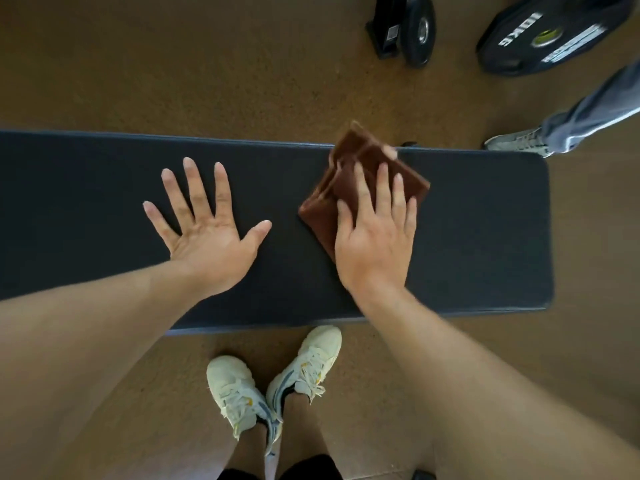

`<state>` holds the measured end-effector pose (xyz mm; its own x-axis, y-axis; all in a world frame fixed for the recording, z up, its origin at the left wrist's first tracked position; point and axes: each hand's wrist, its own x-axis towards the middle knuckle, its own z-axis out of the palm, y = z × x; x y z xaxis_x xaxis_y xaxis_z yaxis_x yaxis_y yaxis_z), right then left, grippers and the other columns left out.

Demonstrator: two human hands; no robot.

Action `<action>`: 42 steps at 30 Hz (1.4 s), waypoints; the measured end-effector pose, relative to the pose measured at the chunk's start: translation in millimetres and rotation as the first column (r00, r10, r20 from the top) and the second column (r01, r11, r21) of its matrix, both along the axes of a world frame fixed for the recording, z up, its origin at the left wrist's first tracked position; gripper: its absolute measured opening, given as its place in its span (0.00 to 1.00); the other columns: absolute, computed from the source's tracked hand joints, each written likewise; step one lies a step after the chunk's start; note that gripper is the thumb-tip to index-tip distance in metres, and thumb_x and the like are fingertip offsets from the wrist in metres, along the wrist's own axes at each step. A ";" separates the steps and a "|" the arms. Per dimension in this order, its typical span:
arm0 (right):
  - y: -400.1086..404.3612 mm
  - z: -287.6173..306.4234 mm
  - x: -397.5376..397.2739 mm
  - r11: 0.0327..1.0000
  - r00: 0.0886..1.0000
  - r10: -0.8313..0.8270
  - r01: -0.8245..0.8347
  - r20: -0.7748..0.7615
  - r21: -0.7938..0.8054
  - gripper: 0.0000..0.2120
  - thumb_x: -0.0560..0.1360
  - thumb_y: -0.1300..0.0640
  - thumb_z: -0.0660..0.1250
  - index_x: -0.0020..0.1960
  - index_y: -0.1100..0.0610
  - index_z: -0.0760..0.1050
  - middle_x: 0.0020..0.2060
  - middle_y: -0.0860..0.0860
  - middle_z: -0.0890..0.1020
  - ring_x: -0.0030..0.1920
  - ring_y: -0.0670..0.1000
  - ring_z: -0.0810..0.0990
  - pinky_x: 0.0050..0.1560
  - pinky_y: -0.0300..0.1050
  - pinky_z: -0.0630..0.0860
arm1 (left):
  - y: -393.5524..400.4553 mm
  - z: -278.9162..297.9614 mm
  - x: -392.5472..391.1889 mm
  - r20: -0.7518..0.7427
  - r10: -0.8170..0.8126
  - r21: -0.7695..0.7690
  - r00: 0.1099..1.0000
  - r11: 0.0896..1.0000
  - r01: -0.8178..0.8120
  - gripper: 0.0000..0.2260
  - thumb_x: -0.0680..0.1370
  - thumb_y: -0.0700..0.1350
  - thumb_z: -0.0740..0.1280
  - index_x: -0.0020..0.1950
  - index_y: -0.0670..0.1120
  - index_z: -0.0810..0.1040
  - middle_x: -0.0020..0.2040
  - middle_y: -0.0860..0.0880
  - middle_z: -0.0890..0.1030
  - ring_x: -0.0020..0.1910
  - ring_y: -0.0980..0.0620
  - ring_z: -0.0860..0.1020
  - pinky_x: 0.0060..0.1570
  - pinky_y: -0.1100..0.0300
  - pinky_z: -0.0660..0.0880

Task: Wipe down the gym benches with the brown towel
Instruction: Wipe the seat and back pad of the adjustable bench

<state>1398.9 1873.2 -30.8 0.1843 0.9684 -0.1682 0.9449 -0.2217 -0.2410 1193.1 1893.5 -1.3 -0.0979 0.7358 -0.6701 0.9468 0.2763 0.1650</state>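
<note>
A dark padded bench (104,209) lies across the view from left to right, and its right end is rounded. The brown towel (349,188) is folded and lies on the bench top, toward the right end, with its far corner reaching over the far edge of the pad. The right hand (375,244) presses flat on the near part of the towel, palm down, with the fingers stretched forward and only a little apart; it does not grip the cloth. One fingertip seems to show at the far side of the towel, but the picture is blurred there and I cannot tell for sure.

The left hand (204,237) rests on the bare bench to the left of the towel, apart from it. It is wide open, the fingers and thumb spread, and it holds nothing.

On the near side of the bench, two pale sneakers (273,382) stand on the brown floor (173,64). Far right, black weight plates (550,32) lie on the floor, and another person's leg (585,116) in grey trousers stands just beyond the right end of the bench.
</note>
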 end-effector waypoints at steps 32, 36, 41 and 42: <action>-0.3 6.8 95.3 0.980 0.995 -0.081 0.089 0.055 -0.176 0.34 0.83 0.31 0.44 0.85 0.41 0.44 0.86 0.49 0.45 0.85 0.55 0.40 0.82 0.62 0.36 | 11.6 10.0 6.6 0.027 0.072 -0.079 0.997 0.994 -0.069 0.61 0.57 0.78 0.66 0.65 0.68 0.17 0.73 0.54 0.18 0.75 0.44 0.23 0.74 0.32 0.36; 66.4 3.7 127.7 0.991 0.999 -0.017 0.021 0.033 -0.129 0.32 0.83 0.32 0.45 0.85 0.41 0.49 0.86 0.48 0.50 0.85 0.54 0.43 0.83 0.63 0.38 | 8.9 -12.3 -6.9 -0.032 0.080 0.016 0.996 0.997 -0.080 0.64 0.48 0.85 0.62 0.69 0.71 0.22 0.73 0.59 0.19 0.80 0.40 0.33 0.75 0.30 0.46; 9.8 6.4 140.4 0.998 0.999 -0.033 0.032 -0.024 -0.056 0.30 0.85 0.35 0.46 0.85 0.42 0.51 0.85 0.49 0.54 0.85 0.53 0.46 0.84 0.60 0.42 | 13.5 -31.0 -14.4 -0.007 0.162 -0.001 0.987 0.987 -0.162 0.70 0.40 0.85 0.63 0.72 0.72 0.26 0.83 0.49 0.41 0.80 0.35 0.44 0.73 0.28 0.54; -20.3 8.1 143.5 0.995 0.998 -0.058 0.056 -0.032 -0.081 0.30 0.85 0.34 0.46 0.84 0.41 0.51 0.85 0.49 0.53 0.85 0.53 0.45 0.84 0.60 0.42 | 15.5 -15.2 5.1 -0.035 0.130 0.017 0.991 0.991 -0.129 0.71 0.43 0.83 0.66 0.75 0.69 0.28 0.83 0.48 0.39 0.80 0.34 0.43 0.73 0.27 0.53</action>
